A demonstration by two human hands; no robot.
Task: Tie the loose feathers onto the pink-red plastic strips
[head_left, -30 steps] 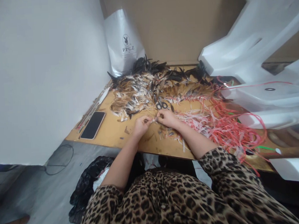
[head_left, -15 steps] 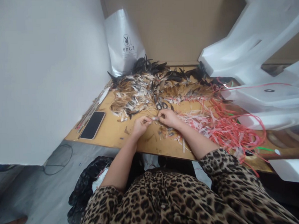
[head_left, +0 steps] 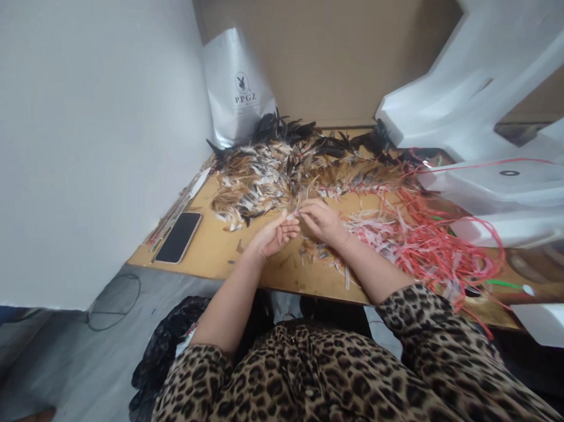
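My left hand (head_left: 278, 235) is turned palm up above the table's front part, its thumb and forefinger pinched on a small tuft of brown feathers (head_left: 305, 189) that points away from me. Right beside it, my right hand (head_left: 324, 221) pinches at the pale pinkish base of the tuft; what exactly lies between those fingertips is too small to make out. Beyond both hands spreads a heap of brown, white and black feathers (head_left: 256, 174). A tangle of pink and red ribbon strips (head_left: 420, 241) lies to the right of my right forearm.
A dark-screened phone (head_left: 178, 237) rests near the table's left edge. Behind the feathers stands a silvery white bag (head_left: 238, 93). White moulded pieces (head_left: 508, 193) crowd the right side. Below the yellowish tabletop (head_left: 290, 273), a black plastic bag (head_left: 162, 362) sits on the floor.
My left hand has rolled palm up and its lower fingers have loosened. Both hands moved slightly away from me. Feathers now rise by my fingertips, where the scissors' handles showed before.
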